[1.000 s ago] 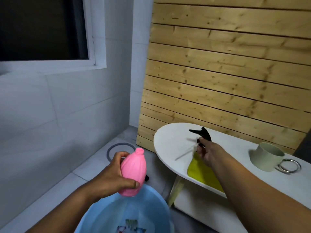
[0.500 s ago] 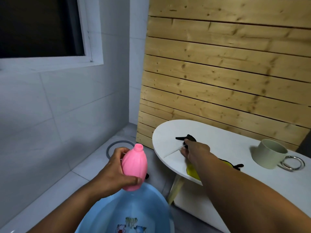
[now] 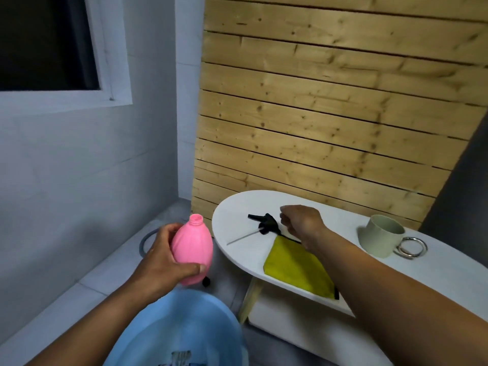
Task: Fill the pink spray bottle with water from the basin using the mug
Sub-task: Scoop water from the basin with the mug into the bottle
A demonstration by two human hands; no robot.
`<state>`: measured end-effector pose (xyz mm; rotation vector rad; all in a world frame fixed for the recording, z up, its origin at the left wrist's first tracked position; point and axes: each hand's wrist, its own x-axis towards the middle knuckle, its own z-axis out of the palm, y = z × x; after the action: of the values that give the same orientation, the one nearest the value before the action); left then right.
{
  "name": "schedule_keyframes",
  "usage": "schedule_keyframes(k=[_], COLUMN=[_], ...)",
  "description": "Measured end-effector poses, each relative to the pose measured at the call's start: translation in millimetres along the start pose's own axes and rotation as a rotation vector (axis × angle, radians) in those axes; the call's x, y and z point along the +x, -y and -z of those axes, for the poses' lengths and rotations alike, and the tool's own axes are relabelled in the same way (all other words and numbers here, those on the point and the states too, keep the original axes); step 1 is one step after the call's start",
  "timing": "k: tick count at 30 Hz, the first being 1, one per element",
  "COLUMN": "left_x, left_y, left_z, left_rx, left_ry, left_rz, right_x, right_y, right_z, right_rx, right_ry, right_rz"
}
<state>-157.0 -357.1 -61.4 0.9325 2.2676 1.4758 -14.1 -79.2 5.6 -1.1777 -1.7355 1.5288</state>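
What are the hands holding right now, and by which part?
The left hand grips the pink spray bottle around its round body. The right hand holds nothing, loosely curled beside the black sprayer head.

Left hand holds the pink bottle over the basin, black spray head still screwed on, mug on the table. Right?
Not quite. In the head view the pink bottle is uncapped; the black spray head lies on the white table. The rest holds: left hand, basin, mug.

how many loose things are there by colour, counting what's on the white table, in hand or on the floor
pink: 1, the pink plastic spray bottle in the left hand
black: 1, the black trigger sprayer head
yellow: 1, the yellow cloth
pale green: 1, the pale green mug
silver: 1, the silver metal ring
blue: 1, the blue plastic basin
total: 6
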Motion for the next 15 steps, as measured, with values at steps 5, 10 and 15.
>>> schedule_keyframes(k=[5,10,15], left_x=[10.2,23.9,31.6], left_y=[-19.2,-57.9,-100.1], left_z=[-13.4,-41.9,-103.7], left_rx=[-0.060,-0.215,-0.238], left_ry=[-0.074,-0.112,0.002], left_rz=[0.017,-0.035,-0.056], right_x=[19.1,32.5,37.7], right_y=[14.8,11.6,-3.3], right_z=[81.5,136.8,174.5], right_rx=[-0.106,-0.160,-0.204], right_ry=[-0.040,-0.109,-0.156], right_rz=[0.160,0.183,0.175])
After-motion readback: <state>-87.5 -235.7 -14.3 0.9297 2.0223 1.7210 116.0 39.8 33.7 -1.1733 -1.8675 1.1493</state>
